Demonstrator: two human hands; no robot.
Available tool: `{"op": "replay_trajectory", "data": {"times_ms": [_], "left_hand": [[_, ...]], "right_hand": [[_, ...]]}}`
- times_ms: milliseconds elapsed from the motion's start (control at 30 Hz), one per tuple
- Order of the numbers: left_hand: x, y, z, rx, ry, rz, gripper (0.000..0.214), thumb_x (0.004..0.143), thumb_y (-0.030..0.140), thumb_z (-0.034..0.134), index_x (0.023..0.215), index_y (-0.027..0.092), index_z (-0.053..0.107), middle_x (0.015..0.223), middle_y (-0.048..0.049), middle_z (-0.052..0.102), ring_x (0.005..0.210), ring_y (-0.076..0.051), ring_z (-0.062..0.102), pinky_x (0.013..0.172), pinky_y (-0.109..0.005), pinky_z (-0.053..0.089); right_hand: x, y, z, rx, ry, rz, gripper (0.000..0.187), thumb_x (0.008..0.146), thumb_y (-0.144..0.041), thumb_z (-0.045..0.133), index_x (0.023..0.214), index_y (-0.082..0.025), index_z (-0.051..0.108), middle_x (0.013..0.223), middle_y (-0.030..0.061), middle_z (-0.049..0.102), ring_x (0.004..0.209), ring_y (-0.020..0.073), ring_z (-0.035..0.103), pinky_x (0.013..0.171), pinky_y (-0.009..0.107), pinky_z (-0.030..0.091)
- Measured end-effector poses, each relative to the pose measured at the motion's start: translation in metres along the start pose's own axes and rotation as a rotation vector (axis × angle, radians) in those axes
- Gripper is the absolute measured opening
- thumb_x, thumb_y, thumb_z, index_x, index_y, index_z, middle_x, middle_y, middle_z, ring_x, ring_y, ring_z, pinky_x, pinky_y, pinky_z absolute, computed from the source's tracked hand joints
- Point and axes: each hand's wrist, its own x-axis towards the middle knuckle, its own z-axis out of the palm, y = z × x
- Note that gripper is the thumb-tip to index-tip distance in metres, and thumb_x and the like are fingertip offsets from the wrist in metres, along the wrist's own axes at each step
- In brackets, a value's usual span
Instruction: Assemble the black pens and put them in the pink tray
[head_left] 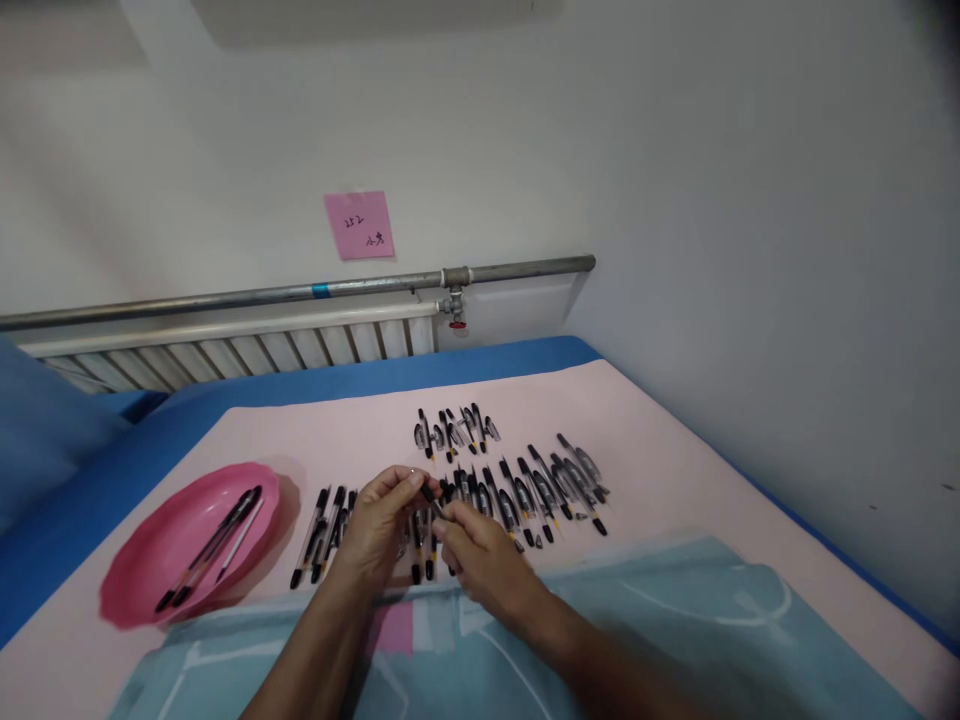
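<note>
My left hand (381, 515) is closed, its thumb and fingertips pinching one end of a short black pen part (430, 497). My right hand (480, 550) grips the lower end of the same piece, so fingertips cover much of it. Behind and to the right of the hands lie several black-and-clear pen pieces (551, 490), caps and barrels with yellowish bits, in a slanting row. Another group of pen pieces (454, 432) lies farther back. Left of my left wrist, several pens (319, 535) rest side by side. Some pieces are hidden beneath the hands.
A pink oval dish (120, 590) at left holds two black pens (214, 545) and a thin white stick (240, 540). Pale pink sheeting (637, 420) covers the blue surface (525, 355). Light-blue cloth (660, 590) lies in front. A radiator (300, 345) and pipe (375, 285) run along the wall.
</note>
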Motion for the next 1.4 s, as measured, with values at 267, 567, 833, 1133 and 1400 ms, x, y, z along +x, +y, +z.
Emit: {"op": "replay_trajectory", "data": {"times_ms": [267,567,833,1133,1400], "left_hand": [[0.011,0.001,-0.003,0.022,-0.010,-0.011,0.026,0.064,0.035,0.067,0.078,0.013,0.064,0.079,-0.0075,0.065,0.073,-0.015,0.059,0.070,-0.027,0.044],[0.111,0.004,-0.015,0.993,0.354,0.002,0.015,0.059,0.029,0.062,0.063,0.015,0.057,0.065,-0.0085,0.063,0.071,-0.023,0.059,0.062,-0.030,0.040],[0.143,-0.005,-0.011,1.290,0.358,-0.136,0.018,0.047,0.012,0.062,0.038,0.019,0.047,0.048,-0.0110,0.059,0.080,-0.033,0.059,0.064,-0.033,0.036],[0.101,0.020,-0.008,0.966,0.265,-0.119,0.010,0.065,0.018,0.058,0.056,0.013,0.056,0.068,-0.0121,0.065,0.080,-0.025,0.062,0.067,-0.031,0.045],[0.040,0.022,-0.001,-0.294,0.197,-0.221,0.014,0.079,0.006,0.048,0.081,0.010,0.061,0.072,-0.0056,0.065,0.069,-0.012,0.063,0.069,-0.025,0.051]], "right_hand": [[0.000,-0.007,-0.001,0.428,-0.061,0.274,0.020,0.079,-0.036,0.046,0.069,-0.021,0.037,0.047,-0.0111,0.036,0.029,0.0016,0.020,0.030,0.014,0.013],[0.014,-0.004,-0.033,0.599,0.189,0.207,0.022,0.075,-0.041,0.050,0.072,-0.020,0.043,0.050,-0.0103,0.038,0.031,0.0004,0.020,0.030,0.012,0.015],[0.012,-0.010,-0.034,0.608,0.187,0.208,0.017,0.074,-0.036,0.048,0.072,-0.020,0.042,0.050,-0.0096,0.039,0.030,0.0007,0.022,0.029,0.012,0.014],[0.011,-0.008,-0.033,0.447,0.154,0.211,0.018,0.077,-0.035,0.046,0.070,-0.020,0.040,0.050,-0.0095,0.039,0.031,0.0017,0.023,0.030,0.013,0.016],[0.011,0.005,-0.019,0.083,0.090,0.058,0.023,0.083,-0.033,0.039,0.064,-0.019,0.041,0.047,-0.0076,0.041,0.036,0.0045,0.032,0.039,0.017,0.025]]}}
